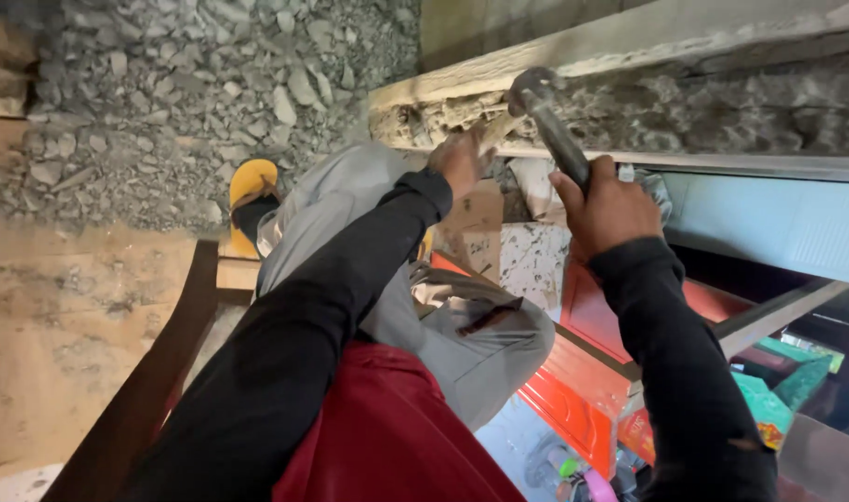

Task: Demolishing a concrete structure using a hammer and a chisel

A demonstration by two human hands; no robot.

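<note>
My right hand [607,206] grips the dark handle of a hammer [547,113]; its metal head rests against a rough, broken concrete beam [685,102]. My left hand [460,160] is pressed to the chipped edge of the same beam, just left of the hammer head; whether it holds a tool there is hidden. Both arms wear black sleeves. Grey trousers [350,200] and a yellow sandal [252,186] on my foot show below.
Broken concrete rubble [183,84] covers the ground at upper left. A brown wooden rail [155,372] runs by my leg. A red panel [583,390] and green boxes [769,400] lie lower right, with a pale sheet [778,223] under the beam.
</note>
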